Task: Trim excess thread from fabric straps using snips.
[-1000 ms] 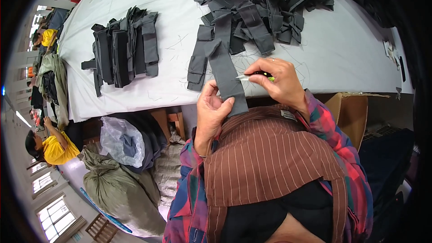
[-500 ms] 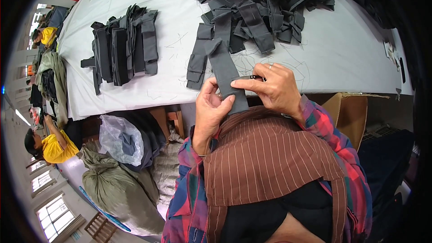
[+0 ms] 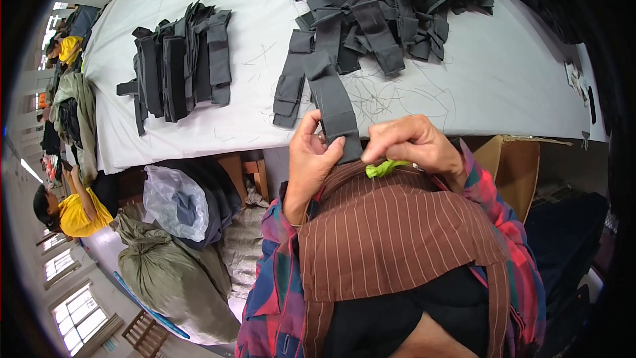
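Note:
A dark grey fabric strip (image 3: 334,106) runs from the table's front edge toward the pile, its near end over my apron. My left hand (image 3: 309,166) pinches that end between thumb and fingers. Just to its right, my right hand (image 3: 417,144) is closed, thumb against curled fingers, close to the strip's edge. A bright green, crumpled piece (image 3: 384,168) shows under the right hand. Whether it belongs to something in the fist is hidden. A folded grey strip (image 3: 289,96) lies left of the held one.
A large heap of grey strips (image 3: 377,20) covers the far middle of the white-covered table (image 3: 258,119). Stacked strips (image 3: 179,66) lie at the left. Loose threads (image 3: 391,96) are scattered ahead. Below stand a cardboard box (image 3: 493,166), a plastic bag (image 3: 173,202) and an olive sack (image 3: 172,278).
My right hand has drawn back from the strip toward me, its pointing index finger now curled in. A small black-tipped tool by it is no longer visible; the green piece has appeared.

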`<state>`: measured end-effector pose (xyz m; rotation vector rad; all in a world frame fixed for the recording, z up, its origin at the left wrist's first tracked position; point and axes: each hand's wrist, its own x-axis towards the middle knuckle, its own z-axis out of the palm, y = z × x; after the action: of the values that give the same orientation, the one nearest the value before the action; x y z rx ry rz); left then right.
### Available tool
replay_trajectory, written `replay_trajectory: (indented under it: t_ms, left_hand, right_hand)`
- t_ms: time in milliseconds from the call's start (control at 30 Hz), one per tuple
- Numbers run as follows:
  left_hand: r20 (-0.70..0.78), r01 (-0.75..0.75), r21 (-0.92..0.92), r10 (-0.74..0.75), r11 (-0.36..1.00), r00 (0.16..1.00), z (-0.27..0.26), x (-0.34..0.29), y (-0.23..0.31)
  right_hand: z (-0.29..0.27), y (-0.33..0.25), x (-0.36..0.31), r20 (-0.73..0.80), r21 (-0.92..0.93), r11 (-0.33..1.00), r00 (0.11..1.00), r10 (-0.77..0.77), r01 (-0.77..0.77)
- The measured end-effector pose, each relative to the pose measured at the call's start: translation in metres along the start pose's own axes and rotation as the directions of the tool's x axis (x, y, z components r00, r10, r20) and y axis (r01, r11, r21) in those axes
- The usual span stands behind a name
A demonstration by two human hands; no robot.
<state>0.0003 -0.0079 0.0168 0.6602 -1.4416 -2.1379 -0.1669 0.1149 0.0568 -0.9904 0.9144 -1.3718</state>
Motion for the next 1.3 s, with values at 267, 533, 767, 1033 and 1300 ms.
replay_trajectory:
  t_ms: [267,533,767,1033,1300]
  left_hand:
    - [0.017,0.097,-0.077,-0.096,0.992,0.995,0.002,-0.002,0.003]
    - [0.041,0.169,-0.059,-0.166,0.984,0.985,-0.001,-0.004,0.004]
    - [0.033,0.188,-0.083,-0.186,0.979,0.982,0.002,-0.003,0.008]
    - [-0.001,0.125,-0.005,-0.125,0.992,0.992,0.003,-0.003,0.005]
    - [-0.039,-0.022,0.376,0.039,0.926,0.998,0.003,-0.001,-0.007]
  right_hand:
    - [-0.003,0.017,0.019,-0.210,-0.805,0.591,0.914,-0.347,0.040]
    - [0.002,0.018,0.027,-0.103,-0.912,0.402,0.907,-0.408,0.078]
    - [0.004,0.018,0.029,-0.017,-0.970,0.216,0.862,-0.507,0.108]
    - [0.003,0.016,0.028,-0.267,-0.808,0.588,0.886,-0.379,0.008]
    - [0.013,0.025,0.035,-0.134,-0.903,0.423,0.882,-0.451,0.079]
